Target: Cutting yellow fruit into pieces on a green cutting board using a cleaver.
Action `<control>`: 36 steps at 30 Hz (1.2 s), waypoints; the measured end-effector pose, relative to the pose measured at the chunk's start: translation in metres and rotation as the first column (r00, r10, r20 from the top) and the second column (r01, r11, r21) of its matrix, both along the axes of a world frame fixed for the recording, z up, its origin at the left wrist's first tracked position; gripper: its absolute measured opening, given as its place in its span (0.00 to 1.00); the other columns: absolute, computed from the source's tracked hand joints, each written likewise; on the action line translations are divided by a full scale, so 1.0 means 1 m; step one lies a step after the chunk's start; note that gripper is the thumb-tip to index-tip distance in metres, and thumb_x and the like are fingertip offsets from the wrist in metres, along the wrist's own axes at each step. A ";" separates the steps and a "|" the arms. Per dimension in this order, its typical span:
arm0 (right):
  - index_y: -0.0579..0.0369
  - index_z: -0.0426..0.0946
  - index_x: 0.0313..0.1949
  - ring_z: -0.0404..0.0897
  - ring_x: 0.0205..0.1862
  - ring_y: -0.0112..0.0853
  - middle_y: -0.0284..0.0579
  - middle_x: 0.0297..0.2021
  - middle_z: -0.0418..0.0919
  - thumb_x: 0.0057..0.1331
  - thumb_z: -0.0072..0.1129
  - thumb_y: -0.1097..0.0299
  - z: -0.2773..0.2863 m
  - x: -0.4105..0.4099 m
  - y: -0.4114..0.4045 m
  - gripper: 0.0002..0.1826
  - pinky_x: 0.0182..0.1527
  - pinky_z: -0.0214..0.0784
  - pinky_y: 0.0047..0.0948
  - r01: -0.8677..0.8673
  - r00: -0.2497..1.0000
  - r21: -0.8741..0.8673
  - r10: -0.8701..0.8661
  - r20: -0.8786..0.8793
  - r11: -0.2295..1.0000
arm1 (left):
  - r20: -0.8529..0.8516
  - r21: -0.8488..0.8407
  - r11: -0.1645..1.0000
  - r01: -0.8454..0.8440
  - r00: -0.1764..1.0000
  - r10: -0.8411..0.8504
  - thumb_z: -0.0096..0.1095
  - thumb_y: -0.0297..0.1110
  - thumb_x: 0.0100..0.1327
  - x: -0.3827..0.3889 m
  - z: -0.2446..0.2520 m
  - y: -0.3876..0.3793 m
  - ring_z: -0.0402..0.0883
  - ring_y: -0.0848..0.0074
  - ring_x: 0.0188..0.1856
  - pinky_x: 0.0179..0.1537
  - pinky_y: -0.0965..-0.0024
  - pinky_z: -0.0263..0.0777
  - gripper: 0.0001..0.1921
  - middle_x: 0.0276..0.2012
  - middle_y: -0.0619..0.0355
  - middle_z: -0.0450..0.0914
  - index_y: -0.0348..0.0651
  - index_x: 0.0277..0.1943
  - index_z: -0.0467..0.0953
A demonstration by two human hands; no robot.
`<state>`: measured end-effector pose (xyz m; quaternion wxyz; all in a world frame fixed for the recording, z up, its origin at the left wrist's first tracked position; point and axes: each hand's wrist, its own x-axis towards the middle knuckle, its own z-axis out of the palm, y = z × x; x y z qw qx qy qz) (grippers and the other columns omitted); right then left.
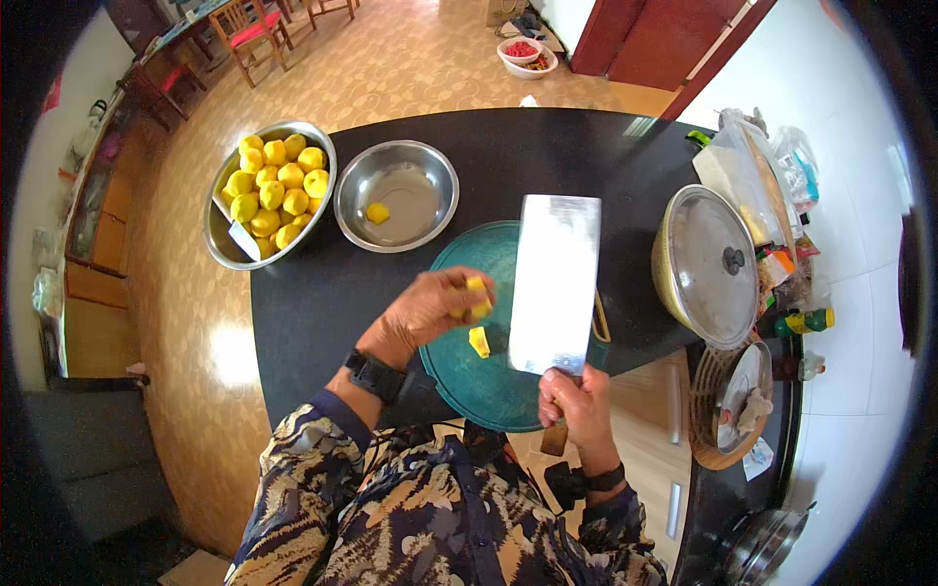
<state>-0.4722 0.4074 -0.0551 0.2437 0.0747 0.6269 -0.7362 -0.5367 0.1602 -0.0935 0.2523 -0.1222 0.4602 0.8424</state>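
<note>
My right hand (575,406) grips the wooden handle of a broad cleaver (555,282), its bright blade raised over the right side of a round green cutting board (458,373). Yellow fruit pieces (478,299), blurred, are held in my left hand (443,304) above the board. One cut yellow piece (479,342) lies on the board below that hand. Beyond the board, a steel bowl (421,165) contains a single yellow chunk (378,213). To its left, a larger steel basin (326,146) is heaped with whole yellow fruits (272,194) and has a white-bladed utensil (245,242) in it.
A lidded pot (712,267) stands on the right of the black countertop (484,146), with plastic bags (747,168) behind it. Nearer me on that side are a wicker basket (707,410) and a metal pan (766,546). Cabinet drawers (645,410) sit below.
</note>
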 end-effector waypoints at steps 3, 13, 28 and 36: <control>0.59 0.66 0.22 0.66 0.14 0.23 0.35 0.14 0.66 0.66 0.52 0.69 0.000 -0.002 0.011 0.15 0.17 0.62 0.26 0.071 0.997 0.089 -0.069 -0.018 0.993 | -0.280 -0.296 0.905 -0.306 0.934 0.224 0.63 0.33 0.63 -0.019 -0.001 -0.024 0.79 0.76 0.41 0.45 0.73 0.73 0.13 0.40 0.58 0.80 0.38 0.48 0.76; 0.60 0.68 0.27 0.66 0.14 0.22 0.35 0.14 0.66 0.67 0.52 0.71 -0.018 0.013 0.029 0.10 0.17 0.61 0.26 0.096 0.995 0.172 -0.088 -0.055 0.980 | -0.764 -0.636 0.154 -0.756 0.645 0.014 0.67 0.32 0.56 -0.031 -0.003 -0.028 0.82 0.68 0.43 0.43 0.71 0.75 0.19 0.42 0.44 0.81 0.30 0.48 0.73; 0.63 0.74 0.33 0.70 0.20 0.26 0.44 0.18 0.71 0.63 0.57 0.69 -0.054 0.037 0.031 0.09 0.25 0.65 0.30 0.015 0.926 0.517 0.183 -0.330 0.856 | -0.344 -0.873 0.425 -0.239 0.920 -0.189 0.68 0.25 0.48 0.063 -0.052 0.049 0.79 0.55 0.31 0.35 0.60 0.74 0.15 0.30 0.47 0.77 0.35 0.39 0.71; 0.63 0.69 0.29 0.67 0.21 0.29 0.45 0.18 0.67 0.63 0.56 0.72 -0.056 0.047 0.031 0.09 0.25 0.61 0.31 -0.071 0.895 0.562 0.302 -0.329 0.824 | -0.570 -0.787 0.443 -0.429 0.780 -0.258 0.63 0.18 0.50 0.083 -0.059 0.062 0.79 0.55 0.35 0.35 0.60 0.74 0.14 0.36 0.48 0.76 0.37 0.41 0.74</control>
